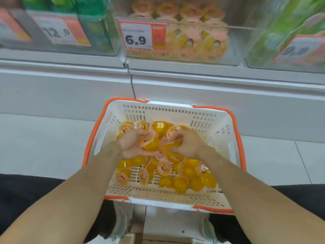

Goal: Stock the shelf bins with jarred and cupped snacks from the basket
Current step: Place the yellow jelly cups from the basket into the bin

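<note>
Because the bin (177, 39) above the basket (207, 120) wanted more stock, the left hand (131, 146) and right hand (189, 147) each clutched yellow cups (151, 144) inside it.

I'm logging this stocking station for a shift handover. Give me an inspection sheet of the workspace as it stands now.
Surface: pale tiled floor.
Job's things: white basket with orange rim, holding many yellow jelly cups; clear shelf bin tagged 6.9 holds matching cups.
Clutter: nothing seen.
Grip: left hand and right hand each grip cups over the basket.
Cables: dark cable hanging from the shelf edge.
Surroundings: neighbouring bins of green packs.
</note>
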Demonstrator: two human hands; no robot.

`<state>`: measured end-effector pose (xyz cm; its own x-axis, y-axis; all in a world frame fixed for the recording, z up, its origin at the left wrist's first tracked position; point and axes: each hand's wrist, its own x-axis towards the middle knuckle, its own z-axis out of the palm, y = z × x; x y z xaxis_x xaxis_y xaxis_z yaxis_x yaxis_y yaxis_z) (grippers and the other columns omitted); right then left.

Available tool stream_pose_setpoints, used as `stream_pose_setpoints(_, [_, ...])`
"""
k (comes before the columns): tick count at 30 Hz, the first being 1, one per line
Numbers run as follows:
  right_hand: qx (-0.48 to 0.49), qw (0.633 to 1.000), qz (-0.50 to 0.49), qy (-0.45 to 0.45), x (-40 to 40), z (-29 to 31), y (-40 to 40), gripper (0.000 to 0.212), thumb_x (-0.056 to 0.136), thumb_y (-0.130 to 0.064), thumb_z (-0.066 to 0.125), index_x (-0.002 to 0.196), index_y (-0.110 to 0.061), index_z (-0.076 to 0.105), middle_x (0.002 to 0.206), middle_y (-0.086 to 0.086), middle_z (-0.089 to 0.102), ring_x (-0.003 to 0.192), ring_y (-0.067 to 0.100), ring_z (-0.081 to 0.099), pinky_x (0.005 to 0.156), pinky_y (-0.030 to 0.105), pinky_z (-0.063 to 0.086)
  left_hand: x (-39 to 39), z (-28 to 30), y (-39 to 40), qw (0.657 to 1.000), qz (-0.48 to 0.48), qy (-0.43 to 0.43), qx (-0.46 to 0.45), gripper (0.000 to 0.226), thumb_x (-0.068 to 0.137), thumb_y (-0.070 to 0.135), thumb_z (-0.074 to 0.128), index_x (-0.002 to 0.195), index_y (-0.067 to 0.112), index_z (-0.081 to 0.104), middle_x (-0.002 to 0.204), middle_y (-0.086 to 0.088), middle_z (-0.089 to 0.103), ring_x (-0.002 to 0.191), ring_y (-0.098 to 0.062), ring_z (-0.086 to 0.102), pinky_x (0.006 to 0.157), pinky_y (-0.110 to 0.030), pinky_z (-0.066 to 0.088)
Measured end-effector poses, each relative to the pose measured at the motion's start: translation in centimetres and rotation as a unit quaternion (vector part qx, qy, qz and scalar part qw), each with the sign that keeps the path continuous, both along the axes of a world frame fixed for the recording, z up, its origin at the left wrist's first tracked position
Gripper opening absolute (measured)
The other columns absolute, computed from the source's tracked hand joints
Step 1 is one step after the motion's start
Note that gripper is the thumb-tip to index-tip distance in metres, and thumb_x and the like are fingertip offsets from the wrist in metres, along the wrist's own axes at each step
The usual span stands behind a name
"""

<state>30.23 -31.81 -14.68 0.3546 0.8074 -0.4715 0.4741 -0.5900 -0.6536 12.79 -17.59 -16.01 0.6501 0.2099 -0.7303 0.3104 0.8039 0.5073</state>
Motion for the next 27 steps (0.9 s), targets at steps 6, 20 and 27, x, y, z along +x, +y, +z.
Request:
stream_pose_setpoints(6, [0.149, 0.985, -0.024, 0.079, 5.9, 11.5, -1.2, 0.038, 0.067, 0.008, 0.084, 0.094, -0.014, 0.069, 0.111, 0.01, 0.072, 0.087, 0.02, 0.069, 0.08, 0.038, 0.058, 5.2, 8.3, -0.7, 0.962, -0.173, 0.03, 0.211, 0.054, 0.093, 0.057, 0.055, 0.091, 0.005, 0.069, 0.117, -0.027, 0.062, 0.073, -0.029, 0.064, 0.052, -0.026, 0.054])
stream_pose_setpoints(20, [0.344, 0.913, -0.087, 0.203, 10.0, 21.0, -3.5, 0.059, 0.07, 0.023, 0.071, 0.123, -0.001, 0.063, 0.12, 0.011, 0.071, 0.113, 0.027, 0.066, 0.088, 0.035, 0.058, 11.7, 18.7, -4.3, 0.889, 0.014, -0.16, 0.429, 0.038, 0.093, 0.033, 0.067, 0.06, 0.015, 0.057, 0.075, -0.014, 0.071, 0.068, -0.035, 0.065, 0.061, -0.038, 0.044])
stream_pose_setpoints(27, [0.297, 0.896, -0.169, 0.285, 8.5, 24.0, -1.8, 0.062, 0.069, -0.022, 0.084, 0.124, -0.014, 0.057, 0.117, 0.016, 0.07, 0.106, 0.035, 0.069, 0.086, 0.048, 0.059, 12.6, 22.4, -2.7, 0.802, 0.089, -0.184, 0.562, 0.044, 0.092, 0.034, 0.068, 0.061, 0.005, 0.054, 0.064, -0.021, 0.059, 0.06, -0.03, 0.054, 0.063, -0.043, 0.048])
